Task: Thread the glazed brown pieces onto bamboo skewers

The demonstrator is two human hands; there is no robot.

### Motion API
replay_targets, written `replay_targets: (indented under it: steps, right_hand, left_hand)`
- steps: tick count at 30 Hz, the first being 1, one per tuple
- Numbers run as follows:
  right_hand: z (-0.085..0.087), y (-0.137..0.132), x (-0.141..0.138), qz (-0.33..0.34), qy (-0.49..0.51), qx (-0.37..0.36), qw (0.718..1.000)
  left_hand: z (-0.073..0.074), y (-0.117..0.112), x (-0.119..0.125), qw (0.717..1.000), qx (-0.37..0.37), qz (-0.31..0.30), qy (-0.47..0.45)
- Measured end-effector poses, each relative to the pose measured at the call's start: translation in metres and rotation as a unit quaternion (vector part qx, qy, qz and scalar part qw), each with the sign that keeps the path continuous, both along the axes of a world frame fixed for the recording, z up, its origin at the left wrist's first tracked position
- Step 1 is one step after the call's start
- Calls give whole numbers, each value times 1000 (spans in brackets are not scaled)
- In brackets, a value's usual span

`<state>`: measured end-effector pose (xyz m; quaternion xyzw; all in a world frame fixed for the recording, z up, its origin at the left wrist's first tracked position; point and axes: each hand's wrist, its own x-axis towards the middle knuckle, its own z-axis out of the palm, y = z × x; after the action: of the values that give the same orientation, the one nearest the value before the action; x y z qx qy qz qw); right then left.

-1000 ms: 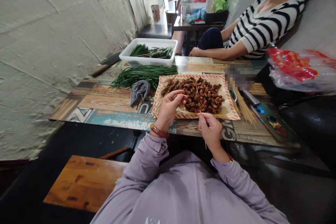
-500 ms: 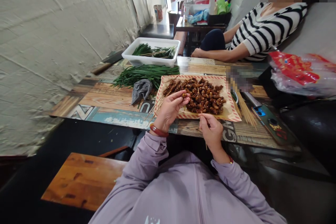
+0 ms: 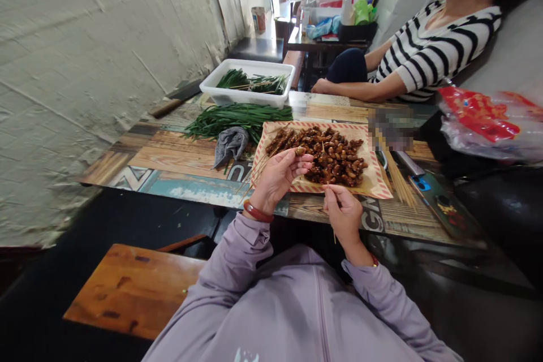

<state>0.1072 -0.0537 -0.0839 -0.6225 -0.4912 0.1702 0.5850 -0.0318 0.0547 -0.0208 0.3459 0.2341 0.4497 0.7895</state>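
Raised slightly: small, shiny brown piece.

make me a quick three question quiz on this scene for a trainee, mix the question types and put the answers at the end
1. Multiple choice: what does the right grip hold?
A) a spoon
B) a thin stick
C) a phone

2. True or false: the grey cloth lies on the table, outside the white tub.

3. Short answer: what does the left grip pinch between thumb and finger?

Key:
1. B
2. True
3. A small brown piece, similar in look to those in the pile
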Motion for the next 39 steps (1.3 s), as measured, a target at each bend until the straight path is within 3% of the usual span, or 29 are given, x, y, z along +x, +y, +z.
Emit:
replay_targets:
  steps: [11, 14, 19, 23, 27, 31, 35, 39]
  right_hand:
    - [2, -1, -1, -7, 9, -5, 1000]
    - [2, -1, -1, -11, 14, -7, 1000]
    - [1, -1, -1, -22, 25, -3, 999]
    - [2, -1, 0, -21, 29, 4, 999]
    - [2, 0, 1, -15, 29, 14, 999]
    - [1, -1, 1, -20, 47, 15, 999]
    - [2, 0, 0, -24, 93, 18, 995]
    - [3, 2, 0, -27, 131, 19, 991]
  left_hand:
    - [8, -5, -1, 1000, -10, 2, 3]
    - [10, -3, 5, 999, 16, 33, 26]
    - [13, 11, 31, 978, 106, 113, 141]
    - [15, 16, 43, 985, 93, 72, 124]
    - [16, 14, 39, 999, 39, 7, 36]
    - [19, 11, 35, 999, 23, -23, 4]
    - [27, 9, 38, 999, 46, -4, 21]
    - [37, 4, 44, 990, 115, 47, 73]
